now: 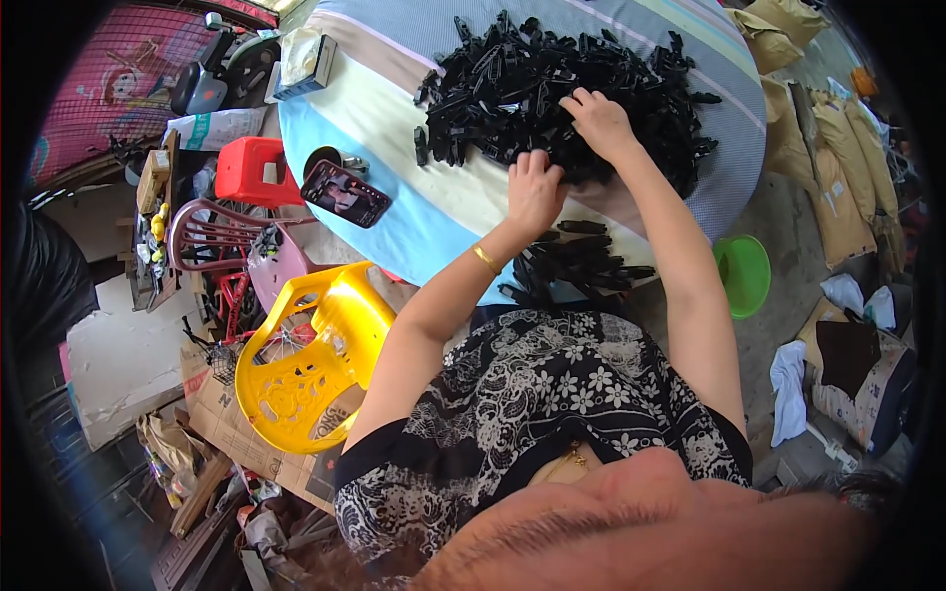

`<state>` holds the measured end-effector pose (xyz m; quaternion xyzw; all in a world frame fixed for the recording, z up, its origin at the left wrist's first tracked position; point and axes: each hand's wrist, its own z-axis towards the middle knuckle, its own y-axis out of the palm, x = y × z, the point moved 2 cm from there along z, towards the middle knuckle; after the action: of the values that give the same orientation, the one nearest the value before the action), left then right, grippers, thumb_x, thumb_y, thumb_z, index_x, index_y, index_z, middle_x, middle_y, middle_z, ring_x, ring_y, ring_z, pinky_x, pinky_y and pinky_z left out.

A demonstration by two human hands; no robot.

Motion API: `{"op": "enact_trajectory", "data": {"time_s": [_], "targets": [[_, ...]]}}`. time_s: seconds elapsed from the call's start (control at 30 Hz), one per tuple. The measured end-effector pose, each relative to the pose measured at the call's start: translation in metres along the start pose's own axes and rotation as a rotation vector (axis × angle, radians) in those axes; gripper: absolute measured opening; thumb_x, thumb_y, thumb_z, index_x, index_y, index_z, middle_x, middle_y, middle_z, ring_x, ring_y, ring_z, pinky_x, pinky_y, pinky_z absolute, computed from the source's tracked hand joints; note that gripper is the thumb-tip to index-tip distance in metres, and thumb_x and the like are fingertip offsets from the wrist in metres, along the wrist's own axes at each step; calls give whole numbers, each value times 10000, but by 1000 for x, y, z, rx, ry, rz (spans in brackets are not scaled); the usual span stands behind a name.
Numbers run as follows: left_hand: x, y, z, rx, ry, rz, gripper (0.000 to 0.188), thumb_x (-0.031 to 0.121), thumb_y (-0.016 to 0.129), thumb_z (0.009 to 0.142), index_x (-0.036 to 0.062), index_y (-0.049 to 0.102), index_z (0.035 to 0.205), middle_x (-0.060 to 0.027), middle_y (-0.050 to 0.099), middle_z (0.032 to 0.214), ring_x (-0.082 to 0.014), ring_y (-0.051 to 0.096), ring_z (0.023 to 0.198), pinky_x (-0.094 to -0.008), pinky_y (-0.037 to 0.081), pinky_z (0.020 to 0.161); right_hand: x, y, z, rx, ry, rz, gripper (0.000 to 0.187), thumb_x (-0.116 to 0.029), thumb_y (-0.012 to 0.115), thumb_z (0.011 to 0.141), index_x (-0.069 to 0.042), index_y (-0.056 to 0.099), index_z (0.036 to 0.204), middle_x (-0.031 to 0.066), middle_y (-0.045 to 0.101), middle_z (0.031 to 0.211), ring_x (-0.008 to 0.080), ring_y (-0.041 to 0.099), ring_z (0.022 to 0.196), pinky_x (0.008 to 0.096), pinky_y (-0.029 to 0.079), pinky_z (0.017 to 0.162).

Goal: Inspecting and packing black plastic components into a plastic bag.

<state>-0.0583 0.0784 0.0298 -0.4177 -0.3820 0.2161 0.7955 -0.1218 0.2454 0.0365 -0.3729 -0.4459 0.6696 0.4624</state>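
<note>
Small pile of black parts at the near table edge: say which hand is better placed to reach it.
Left, probably. The left hand rests at the big pile's near edge, just above the small pile. The right hand is farther up, fingers in the big pile.

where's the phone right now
In the head view the phone lies on the left part of the striped round table, near its edge, left of the left hand, above the yellow chair.

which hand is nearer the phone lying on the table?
Left. The left hand rests at the near edge of the black parts pile, right of the phone. The right hand is farther right, on the pile.
</note>
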Motion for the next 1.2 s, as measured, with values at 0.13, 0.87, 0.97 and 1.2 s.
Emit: {"op": "enact_trajectory", "data": {"time_s": [0.13,0.87,0.97,1.2], "targets": [[-2,22,-35,-205,-38,-18,160,132,632,645,96,606,799,-98,526,894,-285,509,895,-398,430,734,-8,9,14,-42,49,-128,132,-125,582,776,-109,566,906,92,568,906,253,626,776,358,523,610],[-5,27,-40,-296,-187,-253,208,166,705,657,75,644,833,-113,577,850,-317,578,843,-398,484,722,-38,-2,-139,70,72,501,243,-14,566,690,-86,614,917,109,620,831,310,606,761,390,483,650],[-8,29,-39,-319,-184,-220,205,166,699,663,81,646,842,-110,577,851,-315,581,838,-398,485,718,-42,-12,-139,-11,-17,449,262,-21,576,679,-75,618,932,90,611,882,287,600,823,384,485,693],[-7,32,-40,-289,-141,-216,181,135,670,656,83,644,828,-114,574,837,-323,574,841,-406,480,726,-48,-21,-140,-37,77,498,248,-9,588,676,-37,617,920,68,577,933,267,547,926,372,469,770]]}}
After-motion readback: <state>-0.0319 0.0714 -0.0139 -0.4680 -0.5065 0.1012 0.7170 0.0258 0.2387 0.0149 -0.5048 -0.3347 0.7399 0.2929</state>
